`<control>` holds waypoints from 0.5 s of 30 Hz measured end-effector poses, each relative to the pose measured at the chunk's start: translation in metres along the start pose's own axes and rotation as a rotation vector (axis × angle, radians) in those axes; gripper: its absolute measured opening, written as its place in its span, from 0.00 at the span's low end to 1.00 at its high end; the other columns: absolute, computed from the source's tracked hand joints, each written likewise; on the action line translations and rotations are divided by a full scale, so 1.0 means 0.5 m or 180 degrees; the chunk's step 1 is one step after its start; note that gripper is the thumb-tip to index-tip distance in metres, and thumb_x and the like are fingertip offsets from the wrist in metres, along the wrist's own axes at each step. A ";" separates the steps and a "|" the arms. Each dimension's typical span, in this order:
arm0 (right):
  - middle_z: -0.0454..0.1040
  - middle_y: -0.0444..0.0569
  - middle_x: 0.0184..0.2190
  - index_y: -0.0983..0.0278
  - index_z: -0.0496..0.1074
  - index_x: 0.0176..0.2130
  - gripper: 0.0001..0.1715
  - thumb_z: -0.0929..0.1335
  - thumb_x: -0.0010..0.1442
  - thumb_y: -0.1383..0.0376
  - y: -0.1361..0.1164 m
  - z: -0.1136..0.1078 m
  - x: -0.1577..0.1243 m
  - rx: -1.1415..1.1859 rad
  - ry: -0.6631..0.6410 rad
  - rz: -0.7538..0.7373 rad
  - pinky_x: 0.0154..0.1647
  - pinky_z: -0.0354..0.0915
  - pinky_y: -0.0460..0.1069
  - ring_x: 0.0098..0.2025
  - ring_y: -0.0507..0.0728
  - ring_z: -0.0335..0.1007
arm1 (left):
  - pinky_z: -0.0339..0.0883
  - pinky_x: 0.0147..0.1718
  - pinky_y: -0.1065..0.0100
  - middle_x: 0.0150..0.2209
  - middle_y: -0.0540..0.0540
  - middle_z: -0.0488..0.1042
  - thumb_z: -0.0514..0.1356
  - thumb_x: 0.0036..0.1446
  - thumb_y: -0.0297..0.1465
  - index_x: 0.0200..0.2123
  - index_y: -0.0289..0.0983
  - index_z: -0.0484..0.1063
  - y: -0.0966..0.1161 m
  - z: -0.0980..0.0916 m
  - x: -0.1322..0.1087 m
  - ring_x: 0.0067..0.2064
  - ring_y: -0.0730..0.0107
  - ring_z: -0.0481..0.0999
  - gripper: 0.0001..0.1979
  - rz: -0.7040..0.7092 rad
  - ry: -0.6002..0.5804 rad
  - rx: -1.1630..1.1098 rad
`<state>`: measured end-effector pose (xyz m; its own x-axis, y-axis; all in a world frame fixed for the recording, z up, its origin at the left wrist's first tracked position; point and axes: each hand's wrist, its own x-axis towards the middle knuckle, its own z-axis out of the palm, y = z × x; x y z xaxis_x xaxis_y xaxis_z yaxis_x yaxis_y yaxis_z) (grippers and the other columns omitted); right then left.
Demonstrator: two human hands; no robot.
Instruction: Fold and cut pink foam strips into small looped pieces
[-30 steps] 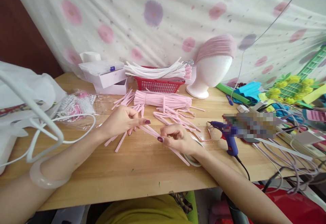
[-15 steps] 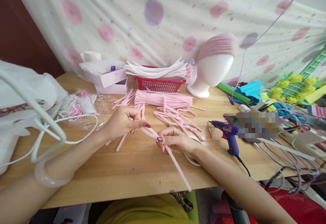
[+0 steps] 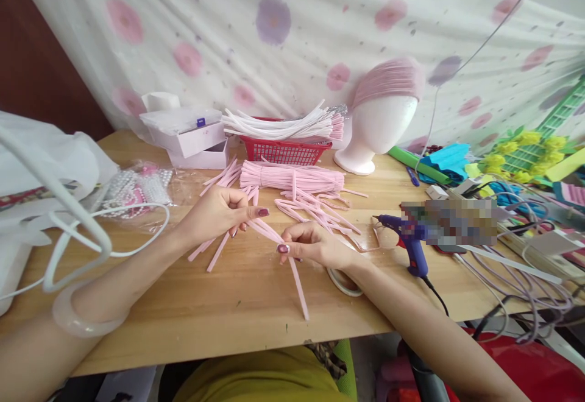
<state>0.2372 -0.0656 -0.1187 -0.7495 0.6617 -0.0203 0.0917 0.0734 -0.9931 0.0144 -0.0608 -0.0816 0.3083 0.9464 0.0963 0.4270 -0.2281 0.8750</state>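
My left hand (image 3: 218, 214) pinches the upper ends of several pale pink strips (image 3: 267, 231) above the wooden table (image 3: 237, 298). My right hand (image 3: 315, 245) is closed round the same strips a little lower; one free end hangs down toward the table's front edge (image 3: 299, 292). More loose pink strips (image 3: 315, 210) lie just behind my hands. A tied bundle of pink strips (image 3: 292, 178) lies further back. A roll of tape (image 3: 343, 281) sits under my right wrist.
A blue glue gun (image 3: 409, 237) with its cord lies right of my hands. A red basket (image 3: 283, 149) of white strips, a foam head (image 3: 379, 125) with a pink band, white boxes (image 3: 189, 137), a bag of beads (image 3: 137, 189) and cables (image 3: 525, 280) crowd the table.
The free end of the strips in my right hand has swung from pointing right toward pointing down at the table's front edge. Both hands stay almost in place.
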 end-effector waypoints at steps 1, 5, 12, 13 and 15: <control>0.66 0.41 0.20 0.70 0.74 0.27 0.21 0.71 0.57 0.53 0.000 -0.002 0.000 -0.0022 0.0003 -0.0016 0.24 0.49 0.45 0.23 0.47 0.54 | 0.56 0.19 0.74 0.12 0.54 0.64 0.66 0.46 0.46 0.13 0.37 0.61 -0.002 -0.001 0.001 0.17 0.77 0.62 0.24 0.0035 0.0027 0.0016; 0.60 0.39 0.18 0.70 0.76 0.30 0.22 0.68 0.61 0.53 0.002 -0.006 -0.001 0.0072 -0.0049 0.0060 0.23 0.46 0.46 0.22 0.47 0.51 | 0.53 0.19 0.73 0.13 0.55 0.63 0.66 0.46 0.44 0.13 0.38 0.61 -0.015 -0.002 0.001 0.18 0.77 0.60 0.23 0.0330 0.0183 0.0053; 0.70 0.47 0.23 0.70 0.74 0.26 0.23 0.68 0.58 0.52 0.029 0.005 0.009 0.1072 -0.0015 0.0236 0.22 0.47 0.46 0.21 0.47 0.52 | 0.62 0.27 0.70 0.13 0.55 0.60 0.66 0.46 0.42 0.12 0.39 0.59 -0.032 -0.006 0.005 0.19 0.75 0.59 0.23 0.0574 0.0375 0.0066; 0.69 0.46 0.21 0.70 0.75 0.26 0.24 0.68 0.58 0.51 0.032 0.007 0.009 0.1170 -0.0037 0.0241 0.21 0.47 0.46 0.20 0.47 0.51 | 0.63 0.27 0.69 0.13 0.55 0.60 0.66 0.46 0.42 0.12 0.39 0.60 -0.033 -0.005 0.006 0.20 0.75 0.60 0.22 0.0576 0.0347 0.0047; 0.64 0.42 0.17 0.69 0.75 0.27 0.22 0.69 0.57 0.52 0.035 0.010 0.010 0.1348 -0.0115 0.0268 0.21 0.46 0.46 0.19 0.47 0.50 | 0.64 0.29 0.69 0.13 0.54 0.62 0.66 0.46 0.41 0.12 0.39 0.61 -0.034 -0.003 0.005 0.20 0.74 0.62 0.21 0.0609 0.0294 0.0009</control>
<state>0.2319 -0.0649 -0.1366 -0.7740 0.6252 -0.0999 -0.1180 -0.2975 -0.9474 0.0066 -0.0543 -0.0957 0.3047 0.9027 0.3036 0.3708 -0.4061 0.8352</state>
